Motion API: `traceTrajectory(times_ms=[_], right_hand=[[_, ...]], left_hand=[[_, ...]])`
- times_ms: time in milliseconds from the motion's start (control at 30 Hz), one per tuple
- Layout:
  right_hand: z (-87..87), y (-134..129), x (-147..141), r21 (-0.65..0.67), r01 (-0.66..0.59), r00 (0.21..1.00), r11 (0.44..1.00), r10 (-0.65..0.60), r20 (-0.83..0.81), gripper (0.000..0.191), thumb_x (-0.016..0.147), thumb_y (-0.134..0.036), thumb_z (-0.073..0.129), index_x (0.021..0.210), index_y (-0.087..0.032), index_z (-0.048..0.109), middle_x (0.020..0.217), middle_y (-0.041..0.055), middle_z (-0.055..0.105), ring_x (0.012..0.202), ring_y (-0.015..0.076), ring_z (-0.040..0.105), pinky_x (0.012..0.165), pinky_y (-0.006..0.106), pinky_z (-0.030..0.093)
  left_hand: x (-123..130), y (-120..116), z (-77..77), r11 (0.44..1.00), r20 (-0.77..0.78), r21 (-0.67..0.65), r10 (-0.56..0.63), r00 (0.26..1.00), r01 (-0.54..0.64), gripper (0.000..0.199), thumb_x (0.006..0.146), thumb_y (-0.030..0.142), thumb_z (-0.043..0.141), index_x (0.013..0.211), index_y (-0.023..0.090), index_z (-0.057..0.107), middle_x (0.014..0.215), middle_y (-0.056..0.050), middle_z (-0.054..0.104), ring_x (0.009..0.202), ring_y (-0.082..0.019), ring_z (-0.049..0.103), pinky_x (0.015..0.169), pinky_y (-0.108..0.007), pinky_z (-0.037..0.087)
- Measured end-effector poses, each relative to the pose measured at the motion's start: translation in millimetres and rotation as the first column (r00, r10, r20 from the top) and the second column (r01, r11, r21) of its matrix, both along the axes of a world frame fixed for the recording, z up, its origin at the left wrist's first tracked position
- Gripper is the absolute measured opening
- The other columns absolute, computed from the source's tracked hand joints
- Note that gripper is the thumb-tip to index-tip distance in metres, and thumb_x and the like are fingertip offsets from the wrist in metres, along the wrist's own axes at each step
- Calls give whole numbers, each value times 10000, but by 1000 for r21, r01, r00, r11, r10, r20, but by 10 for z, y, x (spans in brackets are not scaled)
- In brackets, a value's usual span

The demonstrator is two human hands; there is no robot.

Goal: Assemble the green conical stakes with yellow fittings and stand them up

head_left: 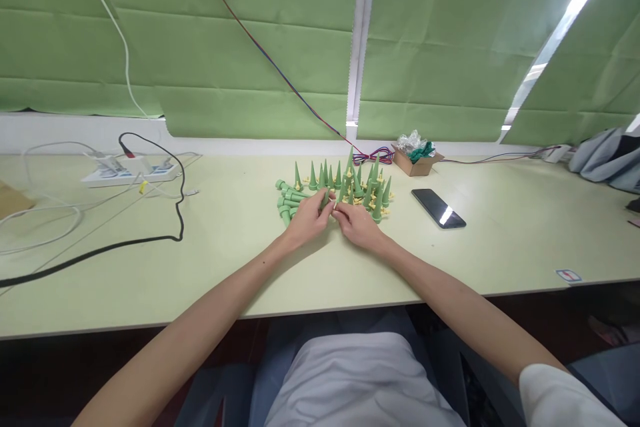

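Note:
My left hand (309, 219) is closed round a green cone-shaped spike (326, 197), which looks like a plant watering spike. Against it, the fingertips of my right hand (359, 223) are pinched together at a small pale piece, mostly hidden by the fingers. Behind and right of my hands, several green spikes (379, 203) stand upright, points up, many with small yellow valve-like parts at their sides. More green spikes (293, 195) lie on their sides in a pile just left of my left hand.
The pale table (235, 267) holds a black phone (439, 207) to the right. A small cardboard box (416, 161) with plastic wrap and coiled wires (377, 155) are at the back. On the left are a power strip (133, 172) and a black cable (110, 245).

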State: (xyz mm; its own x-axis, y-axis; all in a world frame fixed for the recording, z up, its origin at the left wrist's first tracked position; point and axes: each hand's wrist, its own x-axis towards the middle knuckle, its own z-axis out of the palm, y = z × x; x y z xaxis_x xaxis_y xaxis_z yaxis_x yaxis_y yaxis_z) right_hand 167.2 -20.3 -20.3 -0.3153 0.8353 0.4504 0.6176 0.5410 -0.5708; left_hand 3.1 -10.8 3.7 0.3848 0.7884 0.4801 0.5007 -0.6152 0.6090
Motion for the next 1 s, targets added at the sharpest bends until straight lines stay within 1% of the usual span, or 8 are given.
traceTrajectory(times_ms=[100,200,300,367,533,833,1000], right_hand=[[8,-1,-5,-11,24,999,1000,-24,-24,232,967,-245,488,750,-201,556,633,-14,568,567,142,467,592,268,298],[3,1,-13,-16,51,997,999,-52,-64,162,951,-267,528,816,-199,586,639,-16,595,573,143,502,605,265,328],[-10,6,-17,-26,41,993,999,-43,-106,90,923,-268,570,869,-197,586,650,-21,617,586,142,541,615,259,357],[-18,11,-15,-19,29,993,999,-31,-117,76,911,-259,584,868,-197,576,649,-25,616,583,139,544,613,256,364],[-20,17,-2,3,6,993,1000,-6,-115,123,909,-226,565,790,-201,542,647,-22,595,577,135,522,597,254,355],[-26,22,0,12,-3,993,1000,5,-115,157,915,-217,539,760,-202,517,668,-21,581,581,131,485,591,256,327],[-20,18,-3,25,19,995,1000,-17,-93,227,937,-236,509,714,-204,478,614,-32,504,562,129,436,589,258,296]], left_hand=[[-1,4,-3,1000,6,-11,21,1000,-21,164,956,341,453,991,209,543,699,28,541,500,-110,405,549,-261,353],[1,12,-9,999,42,-6,34,999,-34,163,955,341,460,1002,210,545,719,23,557,510,-110,420,555,-260,368],[3,17,-10,999,73,-7,34,997,-33,164,956,341,461,996,205,545,763,9,589,542,-113,460,569,-256,389],[4,15,-7,999,73,-19,33,997,-32,172,960,348,459,992,202,543,752,10,591,546,-115,470,573,-255,392],[7,2,3,999,47,-40,28,999,-26,186,972,355,442,976,201,547,695,22,573,523,-113,452,571,-253,383],[5,-21,22,999,65,-55,4,998,0,198,972,358,435,935,198,546,728,7,604,532,-111,467,558,-250,384],[15,-36,42,999,94,-51,2,996,3,207,962,362,443,914,193,552,755,-3,623,543,-110,477,538,-243,385]])
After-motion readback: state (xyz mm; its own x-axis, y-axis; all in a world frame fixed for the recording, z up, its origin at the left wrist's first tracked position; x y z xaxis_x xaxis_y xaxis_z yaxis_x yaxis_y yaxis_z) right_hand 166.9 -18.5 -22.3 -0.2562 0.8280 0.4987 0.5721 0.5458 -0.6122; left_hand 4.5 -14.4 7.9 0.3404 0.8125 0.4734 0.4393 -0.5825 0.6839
